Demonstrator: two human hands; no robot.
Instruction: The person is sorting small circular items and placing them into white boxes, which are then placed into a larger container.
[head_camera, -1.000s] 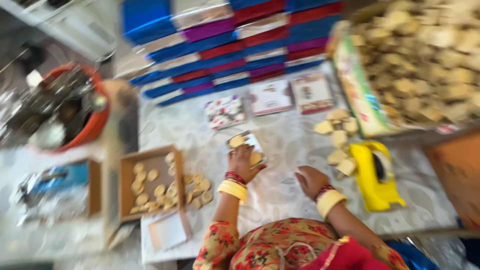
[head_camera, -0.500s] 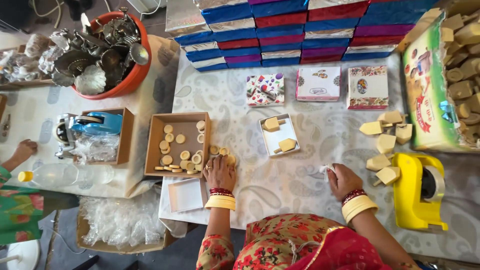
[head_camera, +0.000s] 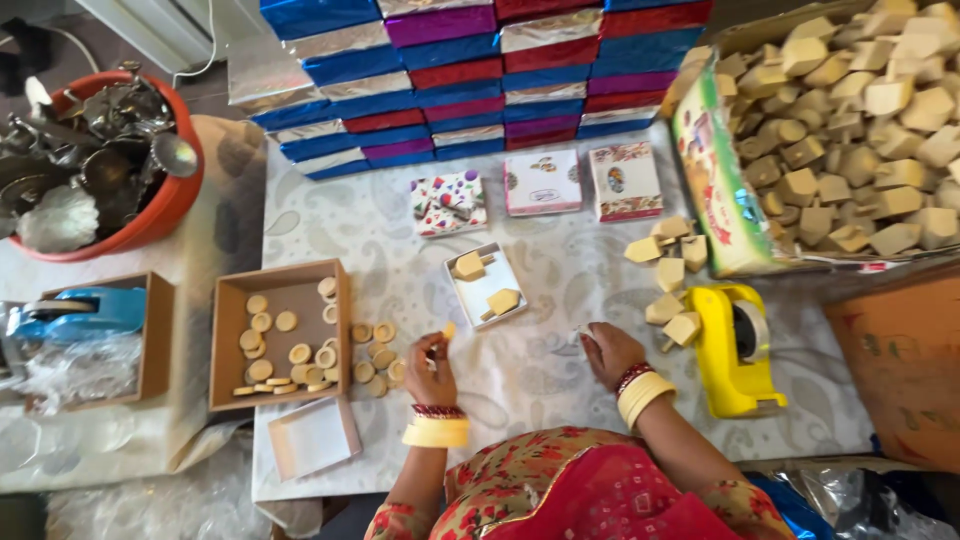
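I see my left hand pinching a small tan piece beside the open white box, while my right hand rests curled on the worktop near loose blocks.

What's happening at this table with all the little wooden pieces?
A person is sitting at a patterned table. The left hand holds up a small tan piece near a pile of round discs, while the right hand rests on the cloth. In front lies a small open white box with two wooden tops inside. Further loose tops sit beside a yellow tape dispenser, and shiny wrapped boxes are stacked at the back.
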